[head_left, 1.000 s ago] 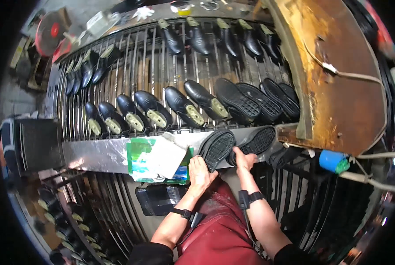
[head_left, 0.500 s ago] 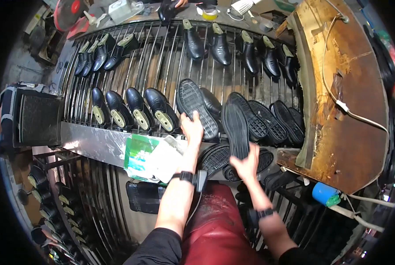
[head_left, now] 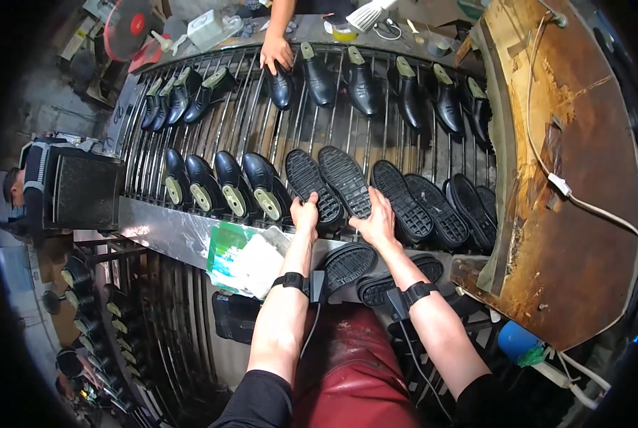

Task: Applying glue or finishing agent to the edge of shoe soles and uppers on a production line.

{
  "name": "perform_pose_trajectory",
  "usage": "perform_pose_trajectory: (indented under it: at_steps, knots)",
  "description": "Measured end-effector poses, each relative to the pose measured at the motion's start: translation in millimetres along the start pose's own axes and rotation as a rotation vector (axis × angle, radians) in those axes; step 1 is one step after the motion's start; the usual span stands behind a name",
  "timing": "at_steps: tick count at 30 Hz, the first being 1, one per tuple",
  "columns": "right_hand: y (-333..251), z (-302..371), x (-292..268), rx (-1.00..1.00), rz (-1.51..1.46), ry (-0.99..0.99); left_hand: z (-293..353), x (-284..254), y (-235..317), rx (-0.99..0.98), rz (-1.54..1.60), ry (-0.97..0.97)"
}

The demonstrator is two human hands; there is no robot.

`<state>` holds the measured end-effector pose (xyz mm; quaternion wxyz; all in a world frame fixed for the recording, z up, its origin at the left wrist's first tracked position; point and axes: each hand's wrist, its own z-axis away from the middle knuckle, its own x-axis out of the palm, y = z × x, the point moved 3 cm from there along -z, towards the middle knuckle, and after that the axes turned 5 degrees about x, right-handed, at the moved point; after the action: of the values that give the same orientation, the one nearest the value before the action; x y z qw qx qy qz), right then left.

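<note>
Two black rubber shoe soles lie side by side on the bar rack, their treads facing up. My left hand (head_left: 305, 215) pinches the near end of the left sole (head_left: 306, 175), thumb on top. On the right sole (head_left: 342, 177), my right hand (head_left: 377, 220) grips the near right edge. Several more black soles (head_left: 402, 200) sit to the right. A row of black shoes on lasts (head_left: 228, 182) stands to the left. At the far side, a co-worker's hand (head_left: 276, 54) touches the top of a black shoe (head_left: 282, 91).
Loose soles (head_left: 347, 265) rest on the metal ledge by my wrists. Green and white sheets (head_left: 244, 260) lie left of them. A worn wooden panel (head_left: 569, 178) with a white cable borders the right side. More lasted shoes line the far rack (head_left: 362, 85).
My right hand has moved up and left, laying its sole beside the left one. The left sole has come down onto the rack. A co-worker's hand has brought a shoe onto the far rack.
</note>
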<state>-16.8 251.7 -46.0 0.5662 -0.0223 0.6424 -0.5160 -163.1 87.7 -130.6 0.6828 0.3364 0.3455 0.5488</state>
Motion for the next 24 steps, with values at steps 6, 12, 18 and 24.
perform_pose_trajectory:
  at_steps: [6, 12, 18, 24]
  knots:
    - [10, -6, -6, 0.03, 0.034, -0.029, 23, 13, 16, -0.109, 0.02, -0.042]
    - [59, 137, -16, 0.271, -0.288, 0.399, 103, -23, 6, 0.115, -0.226, -0.116]
    - [88, 235, 21, 1.404, -0.671, 0.275, 213, -74, -62, 0.432, -1.492, -0.363]
    - [110, 222, 54, 1.227, -0.757, 0.488, 217, -74, -18, 0.53, -1.41, -0.41]
